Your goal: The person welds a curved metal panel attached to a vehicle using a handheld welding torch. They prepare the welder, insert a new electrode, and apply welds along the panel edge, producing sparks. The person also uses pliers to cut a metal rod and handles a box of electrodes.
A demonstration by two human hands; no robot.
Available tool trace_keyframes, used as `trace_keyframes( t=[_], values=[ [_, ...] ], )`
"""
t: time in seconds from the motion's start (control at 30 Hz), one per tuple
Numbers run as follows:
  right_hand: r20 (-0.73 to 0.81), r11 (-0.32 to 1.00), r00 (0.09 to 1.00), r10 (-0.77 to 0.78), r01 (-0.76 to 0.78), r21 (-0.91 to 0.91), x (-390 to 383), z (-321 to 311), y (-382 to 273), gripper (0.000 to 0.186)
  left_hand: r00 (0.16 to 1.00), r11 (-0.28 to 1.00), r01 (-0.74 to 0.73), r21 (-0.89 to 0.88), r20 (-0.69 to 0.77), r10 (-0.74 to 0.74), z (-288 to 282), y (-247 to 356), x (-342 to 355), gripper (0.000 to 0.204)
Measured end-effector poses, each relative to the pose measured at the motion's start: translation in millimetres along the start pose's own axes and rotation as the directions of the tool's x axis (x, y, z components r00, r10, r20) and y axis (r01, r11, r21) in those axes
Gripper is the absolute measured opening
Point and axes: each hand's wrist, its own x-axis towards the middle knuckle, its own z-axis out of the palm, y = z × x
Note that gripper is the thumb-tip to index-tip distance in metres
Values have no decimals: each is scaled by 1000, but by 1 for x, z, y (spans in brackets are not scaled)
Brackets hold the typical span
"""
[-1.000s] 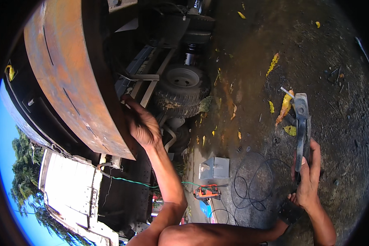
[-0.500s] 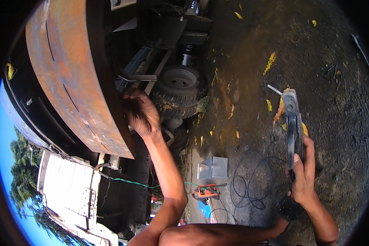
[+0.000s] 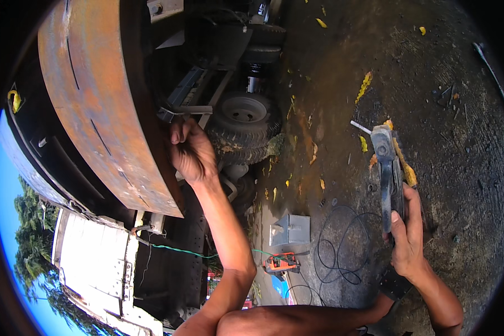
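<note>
In my right hand (image 3: pixel 409 238) is a dark, worn welding electrode holder (image 3: pixel 385 168), its lever under my thumb. From its jaw a short pale welding rod (image 3: pixel 360 126) sticks out toward the left. My left hand (image 3: pixel 195 154) is beside the lower right edge of a large curved, rusty steel plate (image 3: pixel 98 106). Its fingers are curled in; whatever they may hold is hidden in shadow. Several dark slits run along the plate's face.
A tyred wheel (image 3: pixel 243 112) lies beyond my left hand among dark vehicle parts. A grey metal box (image 3: pixel 290 229), an orange-and-black machine (image 3: pixel 280 263) and looped black cable (image 3: pixel 341 252) are on the wet ground. A green line (image 3: pixel 179 250) passes behind my left forearm.
My right hand has shifted slightly left with the electrode holder, and the rod's tip has moved left. My left hand's fingers have turned and show more clearly, still beside the plate.
</note>
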Motion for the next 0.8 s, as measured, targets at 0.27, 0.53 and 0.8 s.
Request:
trace_keyframes(
  t=[0.27, 0.53, 0.8],
  values=[
    [151, 956, 988, -17, -28, 292, 17, 24, -4, 51, 991, 941, 41, -335, -106, -80, 2, 0, -24, 19],
    [142, 961, 986, -83, 41, 274, 26, 53, -29, 52, 992, 914, 90, -396, -49, -120, 1, -2, -25, 23],
    [232, 966, 962, -142, 84, 244, 34, 60, -36, 49, 995, 976, 102, -191, 1, -103, 2, 6, -34, 13]
  ],
)
